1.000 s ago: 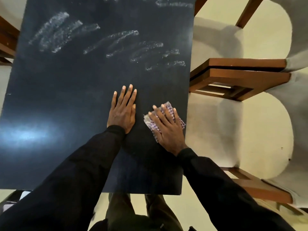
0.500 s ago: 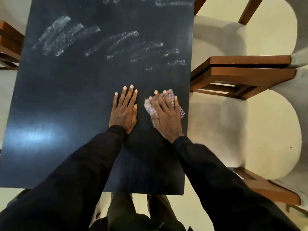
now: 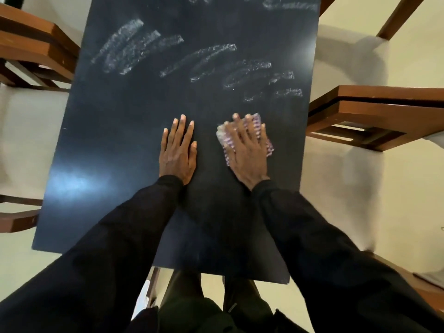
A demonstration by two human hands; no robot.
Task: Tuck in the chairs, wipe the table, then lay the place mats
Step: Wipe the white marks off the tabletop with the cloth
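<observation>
left hand point(image 3: 177, 152) flat on dark counter point(image 3: 115, 131) | right hand point(image 3: 247, 150) pressing checked cloth point(image 3: 269, 146) flat | white smears point(image 3: 134, 49) ahead | wooden chairs point(image 3: 374, 116) both sides

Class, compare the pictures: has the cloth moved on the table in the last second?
Yes. Pressed under the right hand, the cloth has slid forward, closer to the white streaks, and inward from the right edge of the table.

The left hand point(image 3: 177, 150) lies flat, palm down, fingers straight and close together, pointing away from the body. Just to its right, the right hand point(image 3: 247, 150) is also palm down, fingers spread. Both arms reach forward in black sleeves point(image 3: 120, 236).
</observation>
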